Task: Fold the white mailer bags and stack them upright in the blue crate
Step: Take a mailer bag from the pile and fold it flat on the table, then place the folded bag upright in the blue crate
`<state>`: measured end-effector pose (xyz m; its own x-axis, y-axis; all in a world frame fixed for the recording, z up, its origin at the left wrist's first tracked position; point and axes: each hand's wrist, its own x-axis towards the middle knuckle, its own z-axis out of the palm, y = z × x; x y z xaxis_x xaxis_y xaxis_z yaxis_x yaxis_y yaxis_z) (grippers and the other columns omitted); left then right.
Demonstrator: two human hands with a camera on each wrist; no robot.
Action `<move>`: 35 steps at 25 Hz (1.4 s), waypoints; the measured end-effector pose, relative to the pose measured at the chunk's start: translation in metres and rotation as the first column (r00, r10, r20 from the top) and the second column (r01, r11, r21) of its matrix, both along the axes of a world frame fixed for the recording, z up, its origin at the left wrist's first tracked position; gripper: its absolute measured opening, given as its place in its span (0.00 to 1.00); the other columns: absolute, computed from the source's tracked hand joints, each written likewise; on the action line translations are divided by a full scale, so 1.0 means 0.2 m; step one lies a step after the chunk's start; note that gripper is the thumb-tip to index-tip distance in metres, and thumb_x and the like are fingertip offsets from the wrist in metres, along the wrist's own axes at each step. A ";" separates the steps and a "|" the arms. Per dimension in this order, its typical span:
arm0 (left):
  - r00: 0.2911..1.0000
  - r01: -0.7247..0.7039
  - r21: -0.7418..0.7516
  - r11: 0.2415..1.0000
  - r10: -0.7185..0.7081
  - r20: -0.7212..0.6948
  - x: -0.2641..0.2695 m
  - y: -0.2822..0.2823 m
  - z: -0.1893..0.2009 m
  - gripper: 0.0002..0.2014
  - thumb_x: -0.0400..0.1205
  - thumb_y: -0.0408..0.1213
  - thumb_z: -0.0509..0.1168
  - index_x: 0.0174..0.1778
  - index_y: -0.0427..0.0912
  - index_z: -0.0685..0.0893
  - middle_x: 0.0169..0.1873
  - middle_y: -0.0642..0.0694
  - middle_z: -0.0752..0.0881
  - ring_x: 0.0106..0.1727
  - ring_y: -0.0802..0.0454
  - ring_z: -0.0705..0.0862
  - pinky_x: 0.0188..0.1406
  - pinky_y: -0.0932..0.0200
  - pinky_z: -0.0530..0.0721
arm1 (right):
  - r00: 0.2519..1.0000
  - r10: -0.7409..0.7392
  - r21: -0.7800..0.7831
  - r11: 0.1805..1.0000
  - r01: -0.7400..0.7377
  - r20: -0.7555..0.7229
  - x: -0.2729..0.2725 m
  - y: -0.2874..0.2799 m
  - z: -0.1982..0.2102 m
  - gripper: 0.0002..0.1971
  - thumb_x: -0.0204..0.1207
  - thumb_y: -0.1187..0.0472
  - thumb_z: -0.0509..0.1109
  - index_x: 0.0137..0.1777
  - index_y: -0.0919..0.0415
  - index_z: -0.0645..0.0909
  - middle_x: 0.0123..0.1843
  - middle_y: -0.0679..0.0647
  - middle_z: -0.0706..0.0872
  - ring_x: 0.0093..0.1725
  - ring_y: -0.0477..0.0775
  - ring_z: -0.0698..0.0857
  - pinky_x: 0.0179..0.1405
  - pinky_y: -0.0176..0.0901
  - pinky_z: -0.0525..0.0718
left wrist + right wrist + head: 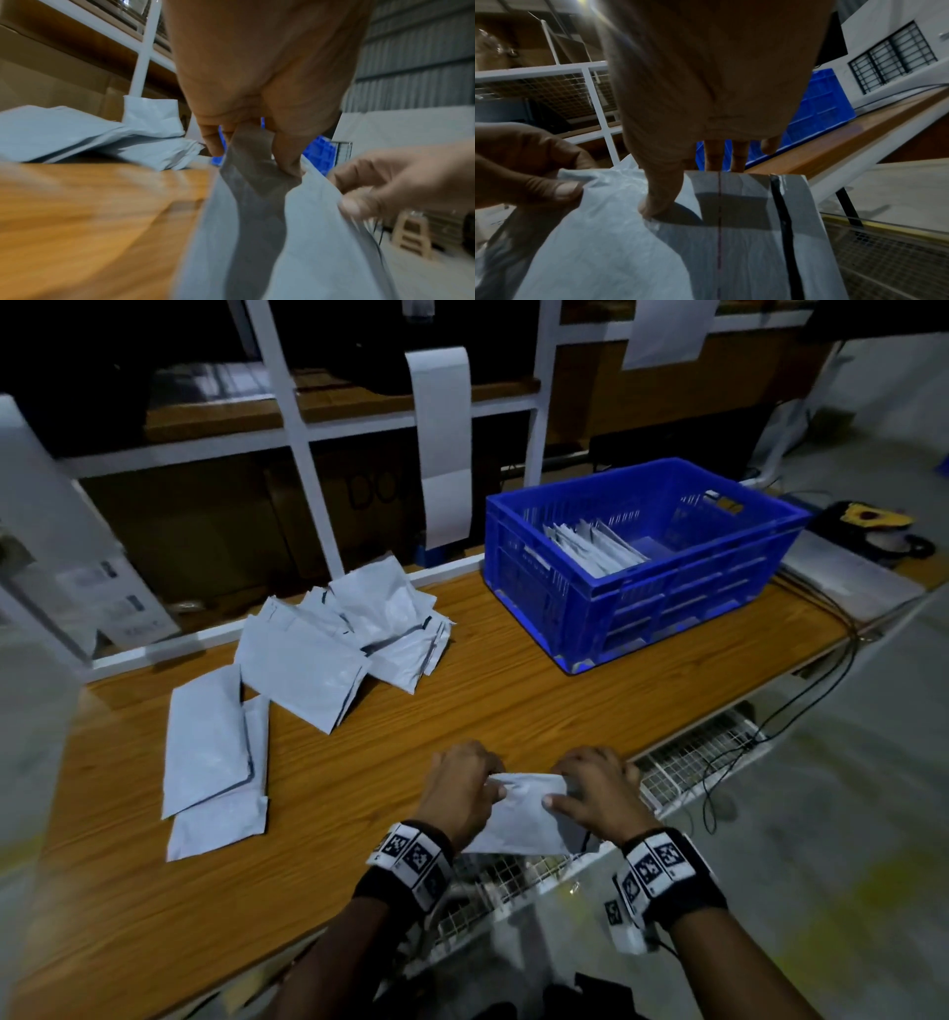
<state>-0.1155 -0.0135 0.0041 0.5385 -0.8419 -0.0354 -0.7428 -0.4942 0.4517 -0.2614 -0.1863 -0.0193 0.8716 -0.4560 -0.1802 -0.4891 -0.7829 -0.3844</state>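
Note:
Both hands hold one white mailer bag [518,819] at the table's near edge. My left hand [462,788] pinches its upper left corner, thumb on top. My right hand [590,788] pinches the upper right part, thumb on the front and fingers behind. The left wrist view shows the bag [303,233] creased between the left hand's fingers [285,154]. In the right wrist view the thumb [659,194] presses the bag [618,253] beside its grey flap. The blue crate [683,603] stands at the back right with several folded bags [590,546] leaning upright inside.
A loose pile of white mailer bags [349,634] lies at the back left of the wooden table [462,701], and two flat bags [210,752] lie nearer on the left. White shelving runs behind. A wire mesh rack [698,757] and cables hang by the right edge.

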 end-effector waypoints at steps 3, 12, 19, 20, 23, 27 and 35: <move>0.998 0.059 -0.111 0.992 -0.058 0.006 -0.04 -0.15 0.06 0.09 0.77 0.41 0.72 0.32 0.51 0.81 0.41 0.50 0.83 0.48 0.44 0.81 0.43 0.47 0.75 | 0.993 -0.029 0.053 0.998 0.023 0.118 -0.07 -0.13 0.04 0.28 0.64 0.20 0.56 0.38 0.46 0.73 0.36 0.42 0.73 0.44 0.53 0.75 0.45 0.51 0.64; 1.000 0.023 -0.624 0.781 -0.019 0.013 -0.21 -0.72 0.35 0.10 0.82 0.34 0.63 0.53 0.45 0.89 0.51 0.51 0.84 0.56 0.54 0.80 0.54 0.50 0.80 | 0.870 -0.081 -0.160 0.971 0.180 0.487 -0.34 -0.60 0.38 0.07 0.81 0.56 0.71 0.41 0.53 0.79 0.35 0.46 0.78 0.34 0.48 0.77 0.29 0.43 0.68; 0.998 -0.053 -0.738 0.673 0.010 -0.063 -0.28 -1.15 0.53 0.21 0.84 0.28 0.66 0.73 0.46 0.78 0.69 0.55 0.77 0.72 0.58 0.75 0.71 0.53 0.77 | 0.754 -0.234 -0.067 0.936 0.345 0.613 -0.37 -1.00 0.53 0.12 0.79 0.56 0.73 0.35 0.57 0.80 0.29 0.52 0.80 0.29 0.54 0.78 0.26 0.48 0.74; 0.998 -0.055 -0.726 0.685 0.005 -0.070 -0.28 -1.19 0.55 0.23 0.84 0.29 0.67 0.75 0.47 0.75 0.70 0.59 0.74 0.73 0.63 0.72 0.73 0.59 0.74 | 0.735 -0.250 -0.037 0.936 0.350 0.630 -0.35 -1.05 0.54 0.13 0.79 0.55 0.73 0.34 0.57 0.78 0.27 0.51 0.78 0.28 0.54 0.77 0.25 0.48 0.72; 0.999 -0.037 -0.687 0.726 0.019 -0.033 -0.19 -1.35 0.63 0.26 0.85 0.35 0.68 0.78 0.51 0.72 0.71 0.60 0.74 0.72 0.69 0.68 0.71 0.65 0.67 | 0.674 -0.262 0.022 0.939 0.342 0.690 -0.24 -1.23 0.62 0.10 0.80 0.54 0.72 0.39 0.56 0.82 0.29 0.51 0.79 0.30 0.53 0.79 0.26 0.46 0.69; 0.997 0.048 -0.621 0.783 0.001 0.078 0.04 -1.57 0.77 0.24 0.85 0.36 0.68 0.78 0.47 0.73 0.74 0.46 0.77 0.75 0.50 0.73 0.75 0.50 0.71 | 0.577 -0.215 0.022 0.947 0.322 0.788 -0.09 -1.43 0.75 0.06 0.80 0.57 0.73 0.42 0.55 0.82 0.30 0.44 0.78 0.31 0.45 0.77 0.27 0.40 0.65; 0.990 0.081 -0.394 0.915 -0.029 0.135 0.58 -1.85 0.85 0.23 0.87 0.45 0.67 0.78 0.45 0.75 0.73 0.45 0.80 0.75 0.45 0.76 0.73 0.41 0.76 | 0.556 -0.234 0.091 0.958 0.272 0.798 0.23 -1.84 0.99 0.11 0.81 0.60 0.71 0.62 0.58 0.80 0.49 0.52 0.86 0.47 0.53 0.84 0.42 0.47 0.81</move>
